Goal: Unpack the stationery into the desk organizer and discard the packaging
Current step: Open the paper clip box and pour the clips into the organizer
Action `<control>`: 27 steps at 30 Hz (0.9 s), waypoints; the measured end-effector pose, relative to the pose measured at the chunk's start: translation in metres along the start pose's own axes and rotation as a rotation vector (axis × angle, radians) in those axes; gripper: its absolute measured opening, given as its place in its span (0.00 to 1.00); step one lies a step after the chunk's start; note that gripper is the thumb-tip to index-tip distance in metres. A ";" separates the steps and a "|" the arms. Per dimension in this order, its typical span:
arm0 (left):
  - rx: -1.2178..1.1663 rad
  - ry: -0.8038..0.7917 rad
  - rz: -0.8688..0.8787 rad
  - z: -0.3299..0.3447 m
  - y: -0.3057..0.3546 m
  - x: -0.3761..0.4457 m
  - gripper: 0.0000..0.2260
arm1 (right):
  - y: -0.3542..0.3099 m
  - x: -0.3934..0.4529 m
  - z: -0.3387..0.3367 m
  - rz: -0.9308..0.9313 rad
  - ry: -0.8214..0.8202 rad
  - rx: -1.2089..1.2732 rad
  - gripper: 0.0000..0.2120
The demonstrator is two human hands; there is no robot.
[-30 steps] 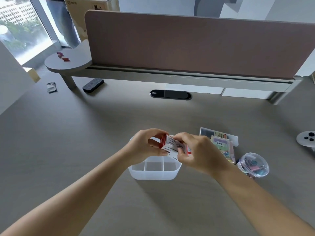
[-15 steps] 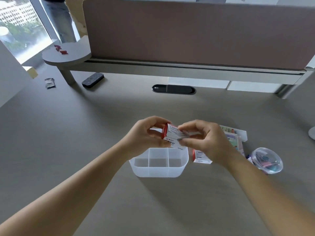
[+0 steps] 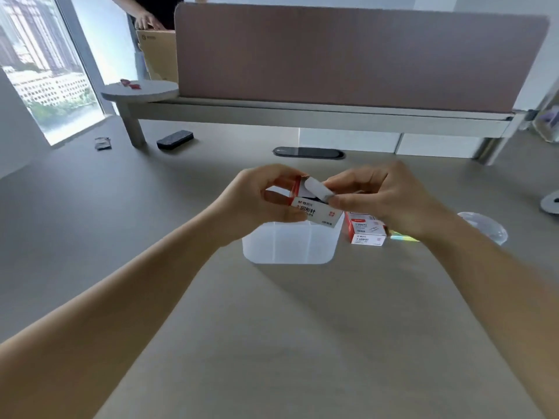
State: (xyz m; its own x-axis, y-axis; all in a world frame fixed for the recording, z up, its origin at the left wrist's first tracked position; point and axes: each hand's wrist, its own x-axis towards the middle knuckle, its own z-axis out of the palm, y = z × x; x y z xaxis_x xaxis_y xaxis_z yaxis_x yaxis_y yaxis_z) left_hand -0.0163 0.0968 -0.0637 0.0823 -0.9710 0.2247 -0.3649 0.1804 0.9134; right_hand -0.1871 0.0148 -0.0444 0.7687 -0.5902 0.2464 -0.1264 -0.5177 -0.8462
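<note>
**Opening the paper-clip box over the organizer**

Left hand (image 3: 260, 198) pinches the paper-clip box (image 3: 314, 211) by its closed end to steady it. Right hand (image 3: 378, 201) pinches the end flap (image 3: 317, 189), lifted clear. Held directly above the desk organizer (image 3: 287, 246) so contents should drop in. Second box (image 3: 366, 231) waits just beside the organizer, on the desk (image 3: 272, 328).

Above the translucent desk organizer (image 3: 289, 246) on the bench (image 3: 272, 328), the left hand (image 3: 257, 201) grips a small red-and-white box (image 3: 314, 211) while the right hand (image 3: 381, 201) pinches its opened white end flap (image 3: 317, 189). Just right of the organizer lies a second red-and-white box (image 3: 366, 232); a clear round tub (image 3: 484, 226) sits further right.
</note>
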 end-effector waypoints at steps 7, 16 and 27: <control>-0.014 0.005 0.045 0.037 -0.011 -0.075 0.16 | -0.004 -0.072 0.031 -0.028 0.011 -0.041 0.08; -0.127 -0.063 -0.069 0.076 -0.036 -0.093 0.22 | 0.038 -0.098 0.049 0.094 0.364 0.117 0.09; -0.150 -0.035 -0.047 0.082 -0.063 -0.068 0.25 | 0.076 -0.083 0.049 0.194 0.273 0.162 0.02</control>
State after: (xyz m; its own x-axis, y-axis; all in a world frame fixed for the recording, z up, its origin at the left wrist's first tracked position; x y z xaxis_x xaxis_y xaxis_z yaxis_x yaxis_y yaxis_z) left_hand -0.0744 0.1386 -0.1646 0.0627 -0.9833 0.1710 -0.2189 0.1536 0.9636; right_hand -0.2299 0.0546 -0.1525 0.5418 -0.8226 0.1726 -0.1359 -0.2884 -0.9478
